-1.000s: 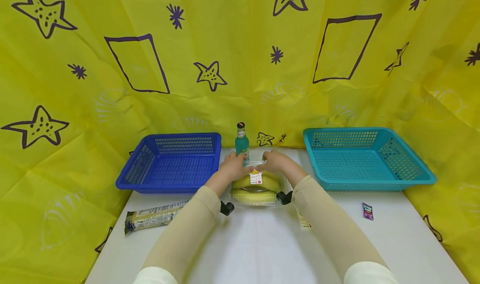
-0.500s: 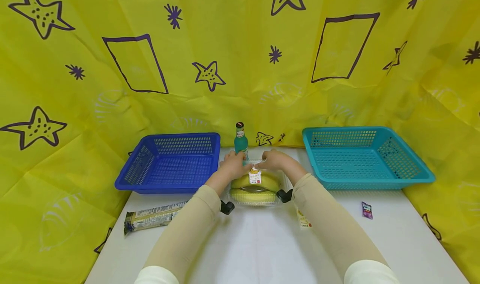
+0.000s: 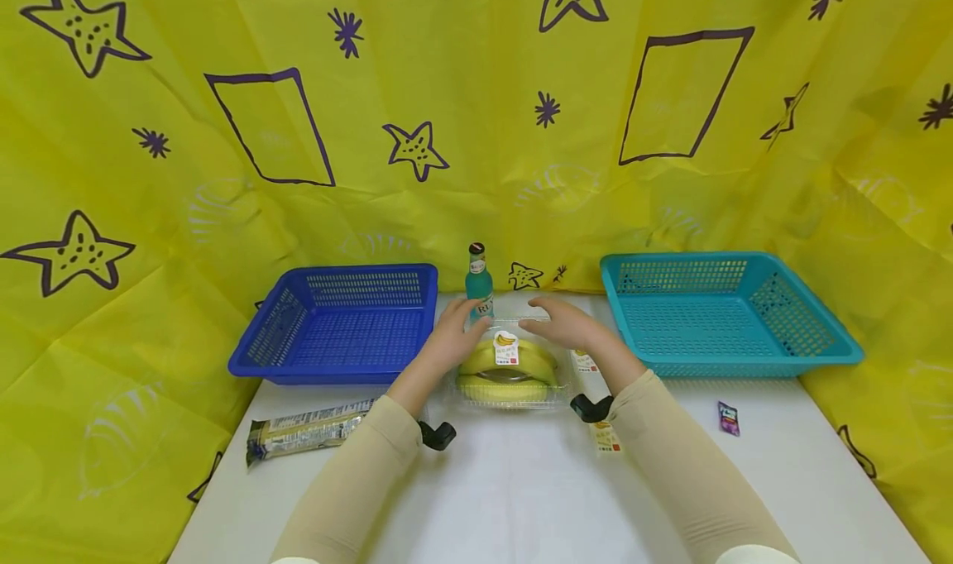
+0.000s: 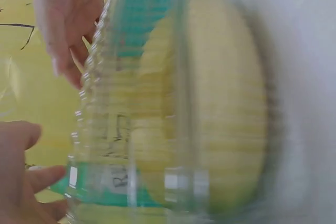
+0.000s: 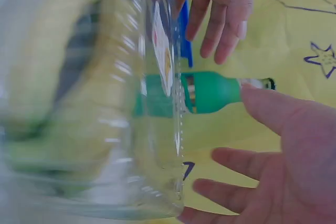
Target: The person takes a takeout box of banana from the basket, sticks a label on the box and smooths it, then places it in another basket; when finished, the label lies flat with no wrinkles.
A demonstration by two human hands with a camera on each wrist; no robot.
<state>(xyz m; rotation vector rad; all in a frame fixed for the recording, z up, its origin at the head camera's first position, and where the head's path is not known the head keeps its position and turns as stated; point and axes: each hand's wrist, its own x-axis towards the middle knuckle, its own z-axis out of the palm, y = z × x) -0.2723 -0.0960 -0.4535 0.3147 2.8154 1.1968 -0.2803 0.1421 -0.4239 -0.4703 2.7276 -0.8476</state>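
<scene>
A clear plastic clamshell box (image 3: 551,394) with bananas (image 3: 514,389) inside sits mid-table. On its lid is a small white label (image 3: 506,349) printed with a banana. My left hand (image 3: 454,332) hovers at the lid's left side, fingers spread and holding nothing. Opposite it, my right hand (image 3: 569,326) is raised over the right side, fingers apart. In the right wrist view, a gap shows between the right hand's fingertips (image 5: 223,156) and most of the lid. Behind the box stands a green-blue bottle (image 3: 479,283) with a dark cap.
A dark blue basket (image 3: 256,349) stands at the back left, a turquoise basket (image 3: 744,361) at the back right. A long packet (image 3: 305,430) lies front left. White banana-printed labels (image 3: 605,437) lie beside the right forearm. A small purple sachet (image 3: 729,418) lies farther right.
Both hands have come off the label and lid and moved apart, the left outward to the left, the right to the right. The label stays on the lid, now fully visible.
</scene>
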